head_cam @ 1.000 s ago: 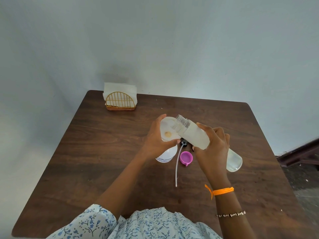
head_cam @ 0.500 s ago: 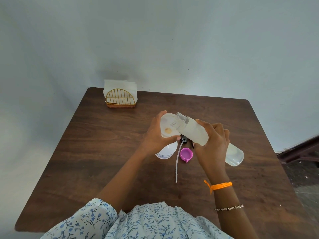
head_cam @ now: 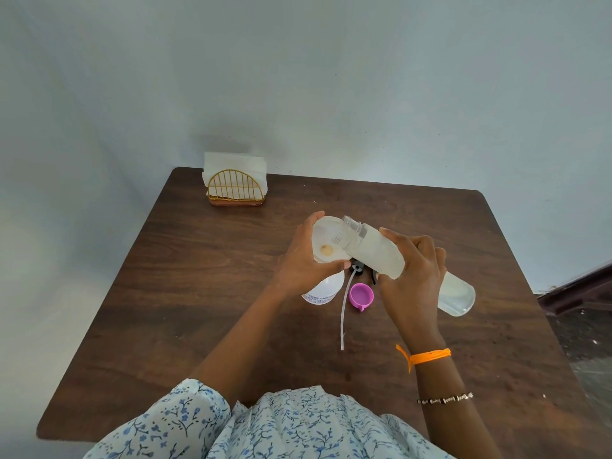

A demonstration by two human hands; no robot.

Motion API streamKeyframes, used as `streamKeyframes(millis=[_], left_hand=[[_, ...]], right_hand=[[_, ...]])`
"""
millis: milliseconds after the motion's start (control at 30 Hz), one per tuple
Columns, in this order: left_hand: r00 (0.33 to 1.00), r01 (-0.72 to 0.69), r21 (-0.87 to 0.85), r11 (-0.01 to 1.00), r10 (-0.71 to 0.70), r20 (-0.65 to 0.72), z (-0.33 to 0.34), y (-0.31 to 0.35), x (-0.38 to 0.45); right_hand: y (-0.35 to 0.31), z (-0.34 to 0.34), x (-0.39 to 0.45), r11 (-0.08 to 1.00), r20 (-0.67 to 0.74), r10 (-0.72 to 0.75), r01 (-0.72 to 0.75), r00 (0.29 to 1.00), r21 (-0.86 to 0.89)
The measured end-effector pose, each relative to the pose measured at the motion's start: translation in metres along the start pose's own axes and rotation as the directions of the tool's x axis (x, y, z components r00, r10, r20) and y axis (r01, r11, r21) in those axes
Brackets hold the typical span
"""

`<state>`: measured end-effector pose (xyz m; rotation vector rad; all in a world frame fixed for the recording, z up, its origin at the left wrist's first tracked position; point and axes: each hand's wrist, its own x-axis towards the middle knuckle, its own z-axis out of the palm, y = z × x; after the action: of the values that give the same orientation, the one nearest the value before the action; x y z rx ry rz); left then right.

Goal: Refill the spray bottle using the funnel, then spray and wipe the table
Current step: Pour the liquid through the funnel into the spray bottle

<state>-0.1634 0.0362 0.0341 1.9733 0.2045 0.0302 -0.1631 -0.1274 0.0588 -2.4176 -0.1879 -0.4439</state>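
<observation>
My left hand (head_cam: 303, 260) grips the rim of a translucent white funnel (head_cam: 326, 241) that sits in the neck of the white spray bottle (head_cam: 323, 291), standing on the table. My right hand (head_cam: 412, 273) holds a clear refill bottle (head_cam: 377, 248) tipped leftward, its open threaded mouth over the funnel. Clear liquid shows in the raised bottom end of that bottle. The spray head with its black collar (head_cam: 357, 268) and long white dip tube (head_cam: 344, 313) lies on the table between my hands. A pink cap (head_cam: 361, 294) lies beside the tube.
A gold wire napkin holder with white napkins (head_cam: 235, 180) stands at the far left corner of the dark wooden table (head_cam: 198, 293). A pale wall rises behind the table. To the right, the floor and a dark furniture edge (head_cam: 576, 293) show.
The refill bottle's mouth has shifted slightly over the funnel. Both hands keep their holds; the view has tilted a little.
</observation>
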Motion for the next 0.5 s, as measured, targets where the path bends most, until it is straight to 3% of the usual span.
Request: streamKeyframes(millis=[500], left_hand=[[1.0, 0.008, -0.011, 1.0, -0.008, 0.003, 0.0017, -0.0028, 0.002]], right_hand=[[-0.0029, -0.0003, 0.0014, 1.0, -0.008, -0.013, 0.013, 1.0, -0.019]])
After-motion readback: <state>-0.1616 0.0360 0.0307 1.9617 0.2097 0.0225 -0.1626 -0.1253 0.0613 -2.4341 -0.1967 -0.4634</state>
